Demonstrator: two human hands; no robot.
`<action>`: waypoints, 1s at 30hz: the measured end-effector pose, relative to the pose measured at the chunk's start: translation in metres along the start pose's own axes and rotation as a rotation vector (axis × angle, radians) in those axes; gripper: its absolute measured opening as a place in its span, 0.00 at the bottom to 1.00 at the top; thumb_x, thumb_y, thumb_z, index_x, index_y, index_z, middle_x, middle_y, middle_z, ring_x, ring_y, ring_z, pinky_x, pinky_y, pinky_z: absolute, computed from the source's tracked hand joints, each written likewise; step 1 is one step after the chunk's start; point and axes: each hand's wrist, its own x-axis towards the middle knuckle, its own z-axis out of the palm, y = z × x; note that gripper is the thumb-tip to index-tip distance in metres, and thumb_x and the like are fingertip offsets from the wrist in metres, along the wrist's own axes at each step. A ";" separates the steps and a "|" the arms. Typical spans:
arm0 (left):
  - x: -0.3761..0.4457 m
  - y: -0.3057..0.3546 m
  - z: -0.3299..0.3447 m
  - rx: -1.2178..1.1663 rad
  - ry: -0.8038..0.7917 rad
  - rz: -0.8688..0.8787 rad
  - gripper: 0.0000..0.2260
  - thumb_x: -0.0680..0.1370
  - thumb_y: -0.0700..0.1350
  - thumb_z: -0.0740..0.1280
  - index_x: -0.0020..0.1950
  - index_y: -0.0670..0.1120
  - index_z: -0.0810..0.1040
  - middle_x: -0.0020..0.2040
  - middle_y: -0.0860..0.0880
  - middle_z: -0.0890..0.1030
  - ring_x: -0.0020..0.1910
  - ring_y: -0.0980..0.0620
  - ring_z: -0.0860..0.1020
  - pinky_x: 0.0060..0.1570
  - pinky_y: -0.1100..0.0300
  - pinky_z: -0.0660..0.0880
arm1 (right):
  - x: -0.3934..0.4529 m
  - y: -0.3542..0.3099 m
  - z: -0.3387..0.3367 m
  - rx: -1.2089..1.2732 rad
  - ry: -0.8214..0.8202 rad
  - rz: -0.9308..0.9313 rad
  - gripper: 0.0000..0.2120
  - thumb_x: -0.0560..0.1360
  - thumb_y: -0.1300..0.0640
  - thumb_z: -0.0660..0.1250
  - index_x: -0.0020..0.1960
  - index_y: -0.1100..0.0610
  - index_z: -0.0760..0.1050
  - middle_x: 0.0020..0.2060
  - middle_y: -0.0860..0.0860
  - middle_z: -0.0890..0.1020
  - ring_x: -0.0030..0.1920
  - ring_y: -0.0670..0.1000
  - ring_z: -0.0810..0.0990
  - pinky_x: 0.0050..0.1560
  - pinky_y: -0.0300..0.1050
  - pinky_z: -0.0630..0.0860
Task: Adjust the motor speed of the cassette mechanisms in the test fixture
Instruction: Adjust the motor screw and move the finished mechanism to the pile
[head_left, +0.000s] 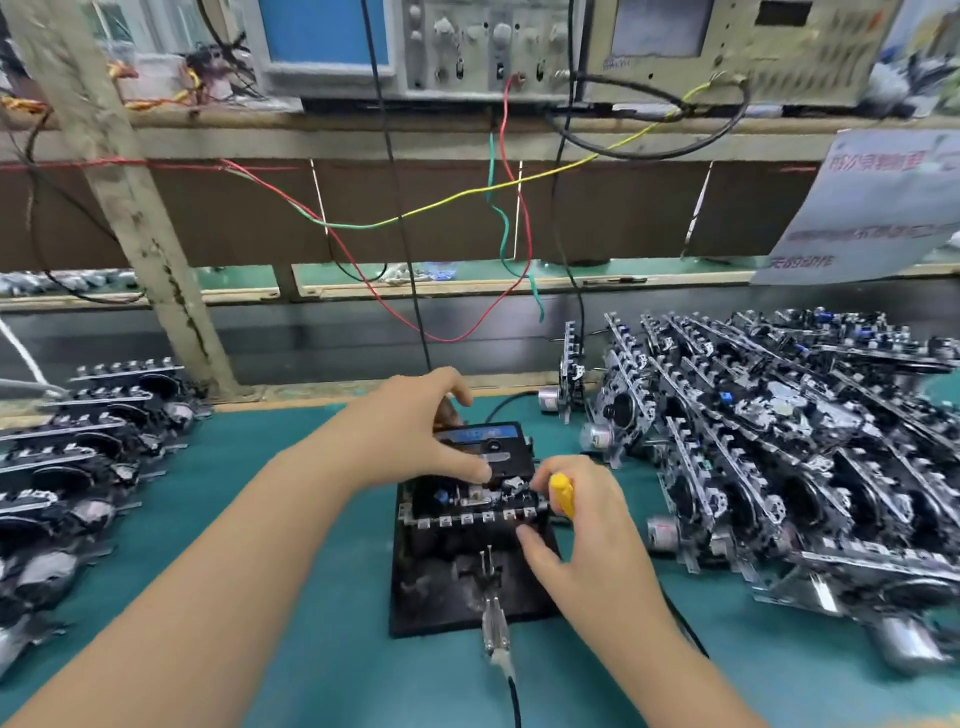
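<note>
Yellow screwdriver pinched in right hand, left hand gripping cassette mechanism on fixture

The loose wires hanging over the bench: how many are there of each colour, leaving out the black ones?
Red wire: 2
Green wire: 1
Yellow-green wire: 1
Total: 4, as far as the tangle lets me follow them; some may be hidden behind the shelf.

Your tabletop is teal, the test fixture black, the screwdriver yellow, the cassette label blue
</note>
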 end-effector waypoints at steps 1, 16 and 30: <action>-0.001 -0.004 0.003 -0.008 0.043 0.037 0.28 0.65 0.61 0.79 0.60 0.59 0.72 0.53 0.62 0.78 0.54 0.59 0.77 0.53 0.65 0.73 | 0.001 0.000 -0.001 -0.004 0.001 0.007 0.19 0.72 0.60 0.74 0.54 0.45 0.67 0.48 0.40 0.70 0.53 0.46 0.71 0.53 0.37 0.68; -0.077 -0.109 0.072 -0.269 0.265 -0.465 0.20 0.78 0.41 0.71 0.62 0.62 0.74 0.65 0.49 0.77 0.57 0.47 0.79 0.61 0.44 0.73 | 0.021 -0.017 -0.009 -0.160 -0.193 -0.192 0.18 0.75 0.61 0.71 0.61 0.52 0.71 0.56 0.42 0.73 0.59 0.45 0.70 0.59 0.39 0.69; -0.076 0.049 0.032 -1.007 0.493 -0.136 0.27 0.67 0.54 0.75 0.66 0.63 0.75 0.56 0.67 0.82 0.57 0.70 0.78 0.54 0.62 0.73 | 0.055 -0.052 -0.080 0.070 -0.166 -0.100 0.13 0.75 0.56 0.73 0.46 0.54 0.68 0.46 0.42 0.78 0.42 0.39 0.71 0.44 0.31 0.68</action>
